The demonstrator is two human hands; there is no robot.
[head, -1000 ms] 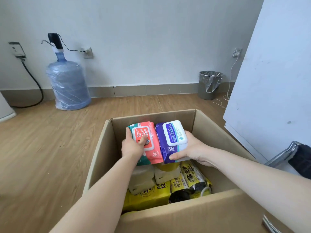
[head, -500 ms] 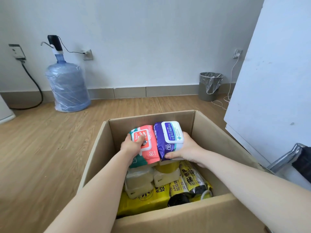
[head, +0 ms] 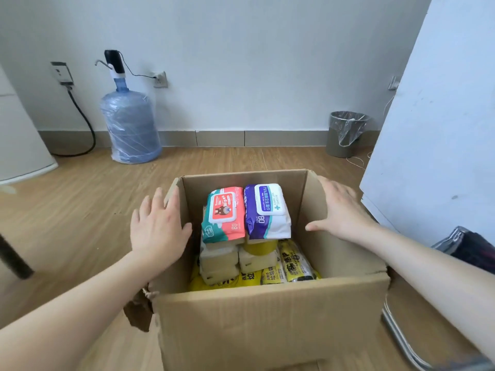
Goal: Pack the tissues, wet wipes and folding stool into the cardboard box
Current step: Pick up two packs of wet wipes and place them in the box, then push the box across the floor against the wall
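Observation:
An open cardboard box stands on the wooden floor in front of me. Inside, a red wet-wipes pack and a purple-and-white wet-wipes pack lie side by side on top of pale tissue packs. Yellow bag rolls fill the box's near right. My left hand is open, spread over the box's left wall. My right hand is open over the right wall. Part of a metal-framed folding stool with dark fabric shows at the right, behind my right arm.
A wrapped water jug with a pump stands by the far wall at left. A lined waste bin sits at the back right. A white panel rises just right of the box. A dark leg is at far left.
Both hands have let go of the two wet-wipes packs, which now rest on the tissues, and have moved outward to the box's left and right walls.

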